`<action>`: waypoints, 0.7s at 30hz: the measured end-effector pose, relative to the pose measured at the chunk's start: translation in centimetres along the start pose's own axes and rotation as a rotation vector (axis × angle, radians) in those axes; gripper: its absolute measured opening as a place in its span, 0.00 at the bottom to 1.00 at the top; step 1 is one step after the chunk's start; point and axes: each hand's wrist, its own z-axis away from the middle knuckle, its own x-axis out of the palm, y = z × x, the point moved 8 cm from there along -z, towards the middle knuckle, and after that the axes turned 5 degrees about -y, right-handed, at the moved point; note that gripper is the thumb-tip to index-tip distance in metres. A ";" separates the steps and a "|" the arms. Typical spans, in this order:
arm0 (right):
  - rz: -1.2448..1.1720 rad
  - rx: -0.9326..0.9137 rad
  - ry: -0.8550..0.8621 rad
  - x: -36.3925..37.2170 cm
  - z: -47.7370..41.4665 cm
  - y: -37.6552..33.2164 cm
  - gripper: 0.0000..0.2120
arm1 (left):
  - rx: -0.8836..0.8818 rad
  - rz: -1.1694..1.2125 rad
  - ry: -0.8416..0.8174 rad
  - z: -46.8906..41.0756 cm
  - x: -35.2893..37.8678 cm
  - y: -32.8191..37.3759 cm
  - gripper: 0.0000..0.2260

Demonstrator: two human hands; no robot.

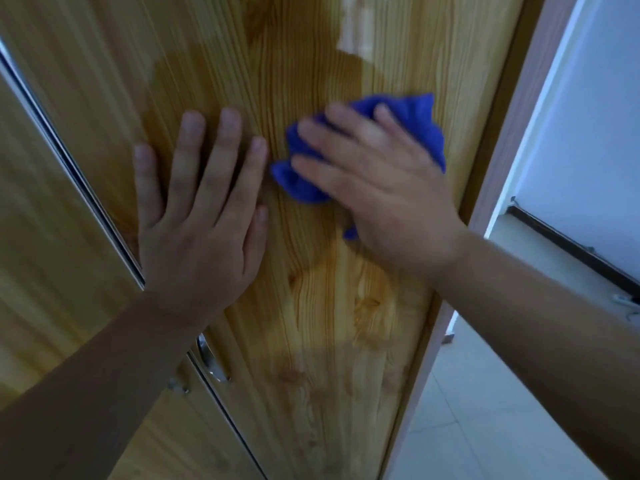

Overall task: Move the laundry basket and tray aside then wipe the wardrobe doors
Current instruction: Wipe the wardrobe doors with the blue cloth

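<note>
Wood grain everywhere: pine-look laminate with a glossy finish and a few darker knots. Far left is the left door (41, 220), yellow-brown stripes, a bit blurry. A thin silvery strip (79, 174) runs down the seam between it and the right door (311, 341). Lower down, a curved shiny metal handle (211, 362) sits just beside that seam, partly hidden behind the left forearm. The right door has a darker patch around the hands, paler wood around that, plus a bright reflection near the top.

Left hand (197, 233) lies flat on the right door close to the seam, palm against the wood, fingers straight and slightly fanned, pointing up. It's holding nothing, just resting on the panel. The forearm comes in from the bottom left corner.

Just to its right is the cloth (415, 129), deep blue, soft and fuzzy looking, scrunched into a loose lump against the door. Right hand (377, 188) is spread on top of it, fingers mostly straight and angled up-left, pressing the cloth onto the wood rather than gripping it. Blue pokes out above the fingers, by the fingertips and below the palm. That hand is motion-blurred, so the thumb is hard to make out. Its forearm reaches in from the lower right.

Past the door's right edge are a pale wall (588, 133) and light floor (467, 410) tiles.
</note>
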 end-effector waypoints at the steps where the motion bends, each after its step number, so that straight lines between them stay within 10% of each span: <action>1: 0.029 0.014 0.049 -1.0 -1.4 1.0 0.20 | 0.000 -0.003 -0.001 0.0 0.0 0.0 0.28; 9: -0.065 0.203 0.324 -4.0 -6.3 3.4 0.17 | 0.012 -0.008 0.003 0.0 0.2 0.0 0.27; 21: -0.041 0.104 -0.028 8.4 10.9 -9.9 0.20 | 0.016 -0.012 0.003 0.1 0.1 0.1 0.28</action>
